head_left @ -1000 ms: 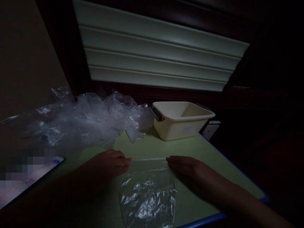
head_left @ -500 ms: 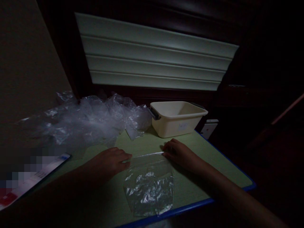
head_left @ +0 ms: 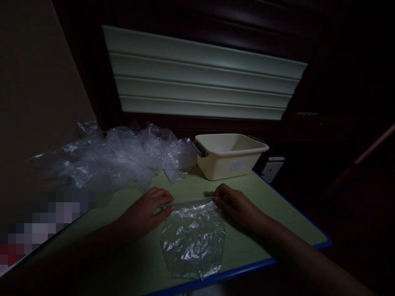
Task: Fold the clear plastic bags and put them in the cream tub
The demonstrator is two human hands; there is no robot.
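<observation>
A clear, crinkled plastic bag [head_left: 194,242] lies flat on the green table, its lower end near the blue front edge. At its upper left corner is my left hand [head_left: 154,209], fingers stretched out and thumb apart from them, the tips touching the film. My right hand [head_left: 236,203] has its fingers curled and closed on the upper right corner of the same bag. The bag's top edge runs between the two hands.
A big heap of clear plastic bags [head_left: 123,156] covers the back left of the green table [head_left: 268,230]. Behind my right hand stands a cream plastic basin [head_left: 225,166] with dark handles. A blurred-out flat item [head_left: 46,226] lies at the left. A white box [head_left: 273,169] is beyond the right edge.
Both hands have shifted only slightly, the left a little to the right. The upper part of the bag now looks more crinkled and shiny. The camera view has tilted slightly.
</observation>
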